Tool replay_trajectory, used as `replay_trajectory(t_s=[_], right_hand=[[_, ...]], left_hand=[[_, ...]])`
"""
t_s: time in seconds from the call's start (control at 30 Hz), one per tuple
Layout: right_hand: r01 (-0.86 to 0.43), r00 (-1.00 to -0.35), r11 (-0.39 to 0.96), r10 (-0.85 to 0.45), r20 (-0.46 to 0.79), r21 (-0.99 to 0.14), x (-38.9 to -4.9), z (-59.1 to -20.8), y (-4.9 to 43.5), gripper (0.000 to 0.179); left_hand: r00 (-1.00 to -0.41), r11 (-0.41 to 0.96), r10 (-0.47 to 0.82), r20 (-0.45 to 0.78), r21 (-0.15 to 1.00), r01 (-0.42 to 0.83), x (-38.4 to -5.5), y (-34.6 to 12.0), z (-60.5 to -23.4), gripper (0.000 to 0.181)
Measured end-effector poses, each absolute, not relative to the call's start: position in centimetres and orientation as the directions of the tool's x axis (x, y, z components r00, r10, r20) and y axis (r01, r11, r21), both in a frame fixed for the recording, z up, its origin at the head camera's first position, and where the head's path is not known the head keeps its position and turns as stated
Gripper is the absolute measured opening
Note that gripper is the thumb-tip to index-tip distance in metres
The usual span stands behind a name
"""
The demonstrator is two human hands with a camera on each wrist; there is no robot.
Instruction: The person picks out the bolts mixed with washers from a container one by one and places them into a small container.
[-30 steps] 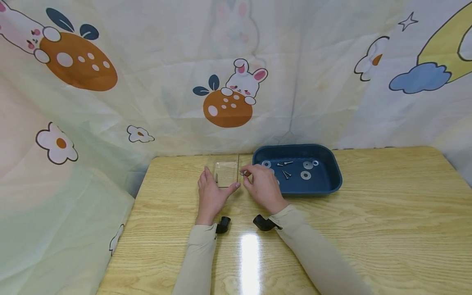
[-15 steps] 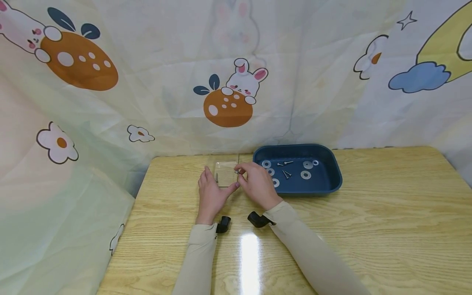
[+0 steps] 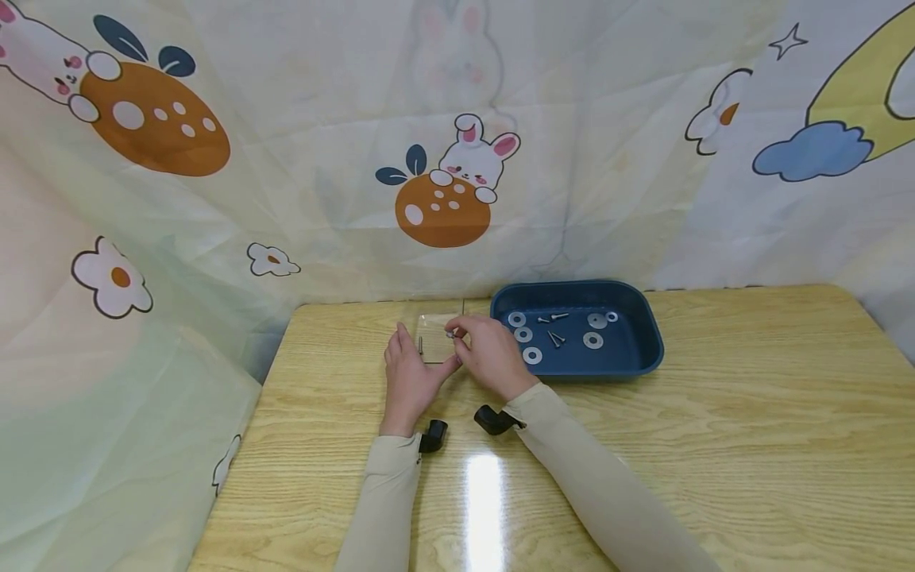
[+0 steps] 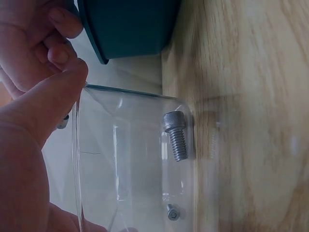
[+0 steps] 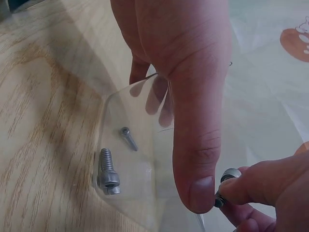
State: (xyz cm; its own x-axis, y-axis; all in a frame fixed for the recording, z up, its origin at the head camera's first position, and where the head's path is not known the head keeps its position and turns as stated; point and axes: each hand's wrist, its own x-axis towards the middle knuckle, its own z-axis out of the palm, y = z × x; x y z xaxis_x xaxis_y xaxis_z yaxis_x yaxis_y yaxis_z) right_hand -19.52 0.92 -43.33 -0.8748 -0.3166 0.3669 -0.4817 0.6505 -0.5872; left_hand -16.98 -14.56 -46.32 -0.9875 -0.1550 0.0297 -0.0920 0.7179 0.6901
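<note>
A clear plastic box (image 3: 438, 349) stands on the table. My left hand (image 3: 413, 385) holds it from the near side, thumb at the right rim and fingers along the left. Inside lie a thick socket head screw (image 4: 175, 135) and a smaller one (image 4: 173, 211). My right hand (image 3: 493, 357) pinches another socket head screw (image 5: 231, 174) between thumb and fingertips, over the box's right part and close to the left thumb (image 5: 200, 191). The fingers hide part of that screw.
Right of the box, a dark blue tray (image 3: 593, 374) holds several washers (image 3: 592, 340) and several screws (image 3: 556, 339). The wooden table (image 3: 750, 413) reaches back to a printed curtain (image 3: 615, 199). Each wrist carries a black camera mount (image 3: 493, 419).
The right hand has moved left with its screw, from between the tray and box to over the box, uncovering washers at the tray's left end. The left hand stays in place.
</note>
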Motion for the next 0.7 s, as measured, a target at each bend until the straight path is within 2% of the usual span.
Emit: replay_trajectory(t_s=[0.7], right_hand=[[-0.450, -0.892, 0.716, -0.391, 0.228, -0.534, -20.8, -42.8, 0.2, 0.022]], left_hand=[[-0.988, 0.712, -0.153, 0.038, 0.697, -0.083, -16.7, -14.5, -46.0, 0.123]])
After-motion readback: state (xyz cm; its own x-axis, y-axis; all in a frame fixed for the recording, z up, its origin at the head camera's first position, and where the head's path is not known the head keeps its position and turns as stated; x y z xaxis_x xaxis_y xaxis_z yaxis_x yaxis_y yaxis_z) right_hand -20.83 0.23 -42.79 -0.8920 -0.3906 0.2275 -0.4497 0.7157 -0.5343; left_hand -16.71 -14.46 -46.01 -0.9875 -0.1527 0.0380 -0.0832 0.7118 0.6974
